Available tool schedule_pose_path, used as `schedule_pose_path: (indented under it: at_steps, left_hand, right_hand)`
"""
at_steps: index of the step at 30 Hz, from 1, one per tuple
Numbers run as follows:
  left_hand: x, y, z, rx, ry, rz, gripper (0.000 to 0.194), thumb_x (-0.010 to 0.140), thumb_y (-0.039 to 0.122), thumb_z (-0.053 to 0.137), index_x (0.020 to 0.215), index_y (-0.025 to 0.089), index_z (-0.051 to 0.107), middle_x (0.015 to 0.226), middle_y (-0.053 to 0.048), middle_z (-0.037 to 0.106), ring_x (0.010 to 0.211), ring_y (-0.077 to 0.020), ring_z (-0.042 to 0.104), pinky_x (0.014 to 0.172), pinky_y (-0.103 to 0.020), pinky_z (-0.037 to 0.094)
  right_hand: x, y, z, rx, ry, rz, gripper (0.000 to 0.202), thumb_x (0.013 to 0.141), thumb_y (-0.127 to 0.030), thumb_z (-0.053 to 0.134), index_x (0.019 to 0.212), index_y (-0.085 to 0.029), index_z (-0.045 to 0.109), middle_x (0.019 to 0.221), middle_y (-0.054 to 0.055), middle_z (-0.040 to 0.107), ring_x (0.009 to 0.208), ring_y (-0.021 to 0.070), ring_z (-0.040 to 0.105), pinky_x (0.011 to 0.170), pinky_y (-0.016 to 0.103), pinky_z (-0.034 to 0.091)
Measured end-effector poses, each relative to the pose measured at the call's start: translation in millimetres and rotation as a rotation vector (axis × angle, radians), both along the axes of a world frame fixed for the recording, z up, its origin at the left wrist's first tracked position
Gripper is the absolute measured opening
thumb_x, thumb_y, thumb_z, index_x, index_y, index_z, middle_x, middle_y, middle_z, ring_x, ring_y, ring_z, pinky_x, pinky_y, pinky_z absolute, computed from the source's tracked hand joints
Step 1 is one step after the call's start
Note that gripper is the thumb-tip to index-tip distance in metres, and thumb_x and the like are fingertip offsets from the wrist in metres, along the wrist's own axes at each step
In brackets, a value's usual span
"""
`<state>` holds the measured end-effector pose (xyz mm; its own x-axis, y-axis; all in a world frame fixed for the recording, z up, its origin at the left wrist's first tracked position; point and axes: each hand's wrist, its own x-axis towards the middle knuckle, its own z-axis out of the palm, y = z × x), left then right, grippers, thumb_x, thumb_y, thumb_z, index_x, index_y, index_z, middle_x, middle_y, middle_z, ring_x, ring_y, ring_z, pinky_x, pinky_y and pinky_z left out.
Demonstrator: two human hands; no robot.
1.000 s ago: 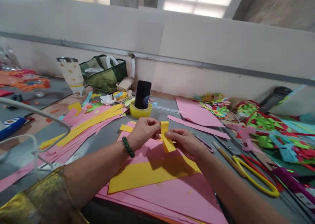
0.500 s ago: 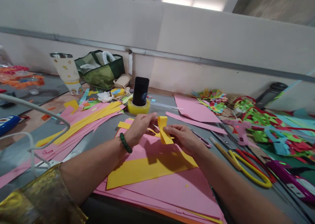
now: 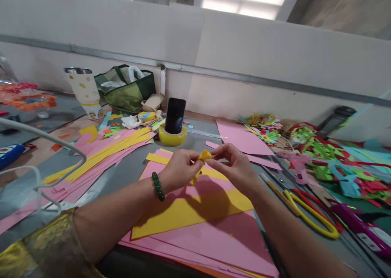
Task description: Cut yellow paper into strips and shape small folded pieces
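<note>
Phone [image 3: 175, 115] upright in tape roll [image 3: 172, 136], behind paper sheets [image 3: 195, 239]; bag [image 3: 126, 91] left.

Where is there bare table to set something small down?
Bare gray table shows between the fanned strips at left and the pink stack. Another patch, crossed by a clear strip, lies between the tape roll and the back pink sheet. The right is crowded: scissors, glue gun, cut paper.
</note>
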<state>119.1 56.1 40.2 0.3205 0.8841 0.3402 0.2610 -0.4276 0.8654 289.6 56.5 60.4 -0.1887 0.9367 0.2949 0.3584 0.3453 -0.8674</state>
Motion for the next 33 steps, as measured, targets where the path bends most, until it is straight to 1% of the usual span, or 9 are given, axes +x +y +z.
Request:
schedule_pose_path:
  at_steps: [2, 3, 8, 13, 16, 21, 27, 31, 33]
  left_hand:
    - [0.9, -4.2, 0.0, 0.084, 0.118, 0.022, 0.026, 0.082, 0.02, 0.046, 0.055, 0.017, 0.047, 0.051, 0.004, 0.047, 0.049, -0.0085, 0.039, 0.048, -0.022, 0.025]
    - [1.3, -5.8, -0.5, 0.113, 0.157, 0.029, 0.026, 0.082, 0.019, 0.046, 0.056, 0.017, 0.046, 0.051, 0.004, 0.048, 0.049, -0.0087, 0.04, 0.048, -0.022, 0.025]
    - [2.1, -6.8, -3.9, 0.143, 0.212, 0.006, 0.026, 0.086, 0.021, 0.043, 0.06, 0.017, 0.046, 0.054, 0.003, 0.053, 0.051, -0.0096, 0.046, 0.049, -0.022, 0.026]
    - [2.1, -7.3, -2.2, 0.129, 0.187, -0.002, 0.026, 0.086, 0.022, 0.044, 0.06, 0.018, 0.044, 0.054, 0.003, 0.052, 0.051, -0.0099, 0.049, 0.048, -0.021, 0.029]
    - [2.3, -8.5, -0.9, 0.085, 0.156, -0.04, 0.024, 0.086, 0.022, 0.043, 0.063, 0.018, 0.046, 0.057, 0.003, 0.053, 0.053, -0.0103, 0.053, 0.049, -0.02, 0.034]
    - [2.9, -8.0, 0.0, -0.011, 0.107, -0.081, 0.021, 0.085, 0.019, 0.044, 0.064, 0.017, 0.047, 0.068, -0.001, 0.063, 0.055, -0.0102, 0.058, 0.049, -0.019, 0.04]
    - [1.6, -6.3, -0.1, -0.052, 0.042, -0.112, 0.019, 0.085, 0.02, 0.047, 0.066, 0.016, 0.052, 0.07, -0.002, 0.064, 0.056, -0.0108, 0.061, 0.051, -0.02, 0.045]
    - [0.1, -2.6, 2.1, -0.198, -0.076, -0.154, 0.009, 0.078, 0.02, 0.059, 0.072, 0.014, 0.057, 0.067, 0.0, 0.061, 0.059, -0.0125, 0.064, 0.052, -0.02, 0.044]
    - [-0.1, 0.0, 3.3, -0.291, -0.191, -0.16, 0.011, 0.074, 0.021, 0.065, 0.075, 0.013, 0.058, 0.065, 0.001, 0.059, 0.058, -0.0121, 0.064, 0.053, -0.02, 0.045]
  right_hand:
    - [1.1, -0.1, 0.0, 0.025, 0.049, 0.047, 0.042, 0.062, -0.04, 0.077, 0.092, -0.02, 0.057, 0.093, 0.005, 0.064, 0.088, 0.0195, 0.061, 0.071, 0.033, 0.051]
    - [1.5, 0.2, -0.8, 0.018, 0.059, 0.075, 0.044, 0.062, -0.04, 0.077, 0.095, -0.02, 0.057, 0.094, 0.005, 0.064, 0.089, 0.02, 0.062, 0.072, 0.034, 0.052]
    - [3.9, 3.1, -3.1, -0.008, 0.083, 0.083, 0.041, 0.063, -0.042, 0.077, 0.093, -0.019, 0.06, 0.078, 0.002, 0.064, 0.076, 0.0172, 0.063, 0.067, 0.032, 0.053]
    - [5.0, 3.0, -0.7, -0.035, 0.132, 0.078, 0.039, 0.061, -0.039, 0.078, 0.09, -0.019, 0.062, 0.078, 0.002, 0.066, 0.076, 0.0166, 0.064, 0.068, 0.031, 0.053]
    - [5.3, 2.6, -0.2, -0.04, 0.145, 0.069, 0.035, 0.062, -0.037, 0.078, 0.087, -0.018, 0.062, 0.078, 0.002, 0.066, 0.074, 0.0156, 0.064, 0.068, 0.03, 0.053]
    - [5.8, 1.7, 1.8, -0.031, 0.141, 0.058, 0.032, 0.066, -0.039, 0.075, 0.087, -0.017, 0.063, 0.076, 0.002, 0.066, 0.07, 0.0146, 0.064, 0.066, 0.029, 0.053]
    - [5.9, 2.6, 1.1, -0.023, 0.168, 0.031, 0.032, 0.064, -0.039, 0.076, 0.086, -0.017, 0.064, 0.073, 0.001, 0.068, 0.068, 0.0138, 0.064, 0.064, 0.027, 0.052]
    - [10.8, 7.4, -0.7, 0.013, 0.224, -0.019, 0.032, 0.065, -0.038, 0.076, 0.087, -0.018, 0.064, 0.072, 0.001, 0.069, 0.068, 0.015, 0.065, 0.064, 0.028, 0.053]
    - [13.7, 9.6, 0.0, 0.047, 0.255, -0.054, 0.03, 0.066, -0.036, 0.076, 0.087, -0.019, 0.065, 0.072, 0.001, 0.07, 0.068, 0.0148, 0.065, 0.064, 0.028, 0.053]
